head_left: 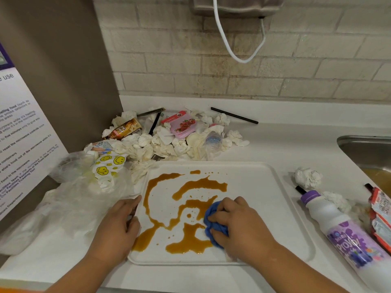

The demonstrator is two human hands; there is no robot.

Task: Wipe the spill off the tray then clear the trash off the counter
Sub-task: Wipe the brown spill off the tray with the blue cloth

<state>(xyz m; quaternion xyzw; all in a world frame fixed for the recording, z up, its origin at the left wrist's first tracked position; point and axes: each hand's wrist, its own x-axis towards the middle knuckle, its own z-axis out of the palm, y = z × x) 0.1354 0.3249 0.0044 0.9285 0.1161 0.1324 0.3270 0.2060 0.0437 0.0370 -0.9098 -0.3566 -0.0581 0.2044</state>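
On the tray, on the counter, the right hand is gripping a bunched blue cloth against the brown spill. The left hand, fingers relaxed, is pressing the rim. Judgement: stroking inward from the edges is advisable. Trash is lying behind.

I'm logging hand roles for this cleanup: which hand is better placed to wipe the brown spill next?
Right. The right hand grips the blue cloth, pressed on the tray against the brown spill. The left hand holds no cloth; it rests on the tray's left rim, likely steadying it.
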